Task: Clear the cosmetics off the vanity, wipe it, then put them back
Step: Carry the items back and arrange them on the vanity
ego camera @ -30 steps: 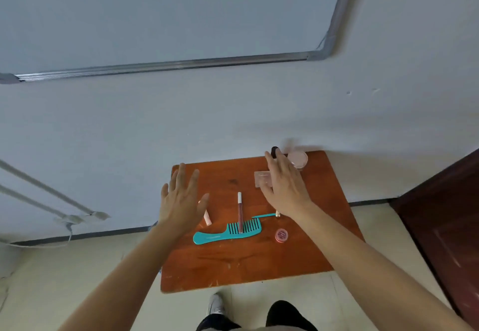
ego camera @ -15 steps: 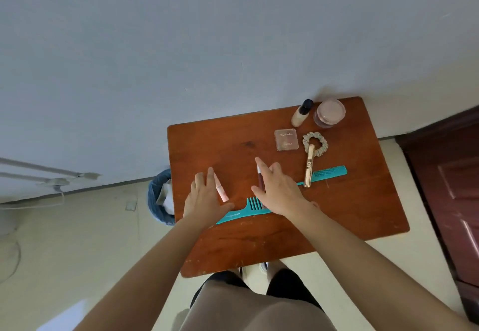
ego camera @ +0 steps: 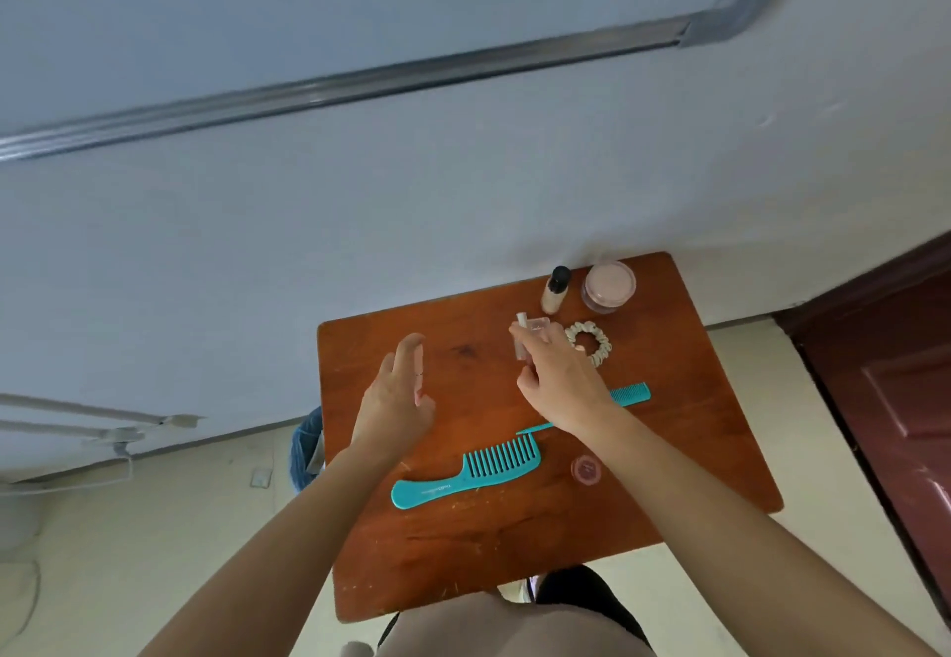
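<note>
— With the left hand (ego camera: 396, 402)?
— Pinching a slim pink tube (ego camera: 419, 378) along the fingers, above the vanity (ego camera: 514, 553), centre of frame. Blurred.
— With the right hand (ego camera: 561, 381)?
— Gripping a white-capped tube (ego camera: 522, 320), lower part hidden by the fingers. Covering part of a clear compact (ego camera: 540, 327) and the middle of the tail comb (ego camera: 630, 393).
— Farther out?
— Wide comb (ego camera: 465, 471) and small pink jar (ego camera: 586, 468) lower centre. Scrunchie (ego camera: 589, 342), bottle (ego camera: 556, 288) and big jar (ego camera: 609, 286) upper right.

Home room — wooden vanity (ego camera: 514, 543), powder jar (ego camera: 609, 287), comb (ego camera: 465, 471), dark door (ego camera: 905, 399)
</note>
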`<act>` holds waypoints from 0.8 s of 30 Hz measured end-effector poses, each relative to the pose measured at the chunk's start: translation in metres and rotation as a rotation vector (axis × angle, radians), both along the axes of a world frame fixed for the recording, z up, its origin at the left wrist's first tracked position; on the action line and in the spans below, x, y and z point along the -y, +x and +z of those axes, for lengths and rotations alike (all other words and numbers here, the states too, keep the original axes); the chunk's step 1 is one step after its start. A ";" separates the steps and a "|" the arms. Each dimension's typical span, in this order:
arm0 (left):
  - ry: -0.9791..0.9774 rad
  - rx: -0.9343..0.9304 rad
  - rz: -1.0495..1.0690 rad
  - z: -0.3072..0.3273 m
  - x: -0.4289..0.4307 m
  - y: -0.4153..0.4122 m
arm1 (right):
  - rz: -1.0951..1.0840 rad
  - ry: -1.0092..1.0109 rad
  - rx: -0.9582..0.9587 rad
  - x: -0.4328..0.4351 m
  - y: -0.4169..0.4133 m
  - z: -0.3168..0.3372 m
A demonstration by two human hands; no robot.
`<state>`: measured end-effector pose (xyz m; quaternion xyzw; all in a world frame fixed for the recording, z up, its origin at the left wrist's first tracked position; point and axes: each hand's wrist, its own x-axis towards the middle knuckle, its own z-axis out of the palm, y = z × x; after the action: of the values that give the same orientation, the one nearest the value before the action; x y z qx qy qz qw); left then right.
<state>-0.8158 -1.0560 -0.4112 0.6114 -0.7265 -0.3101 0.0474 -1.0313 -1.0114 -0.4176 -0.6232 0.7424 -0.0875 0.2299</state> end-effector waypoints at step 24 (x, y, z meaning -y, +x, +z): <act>-0.619 -0.421 -1.029 0.118 -0.127 -0.184 | -1.133 -0.271 -0.248 -0.339 -0.039 0.128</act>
<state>-1.0001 -0.9294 -0.2936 0.0682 -0.9585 -0.1824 0.2084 -1.0703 -0.6728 -0.2897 -0.1594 0.9628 -0.2171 -0.0225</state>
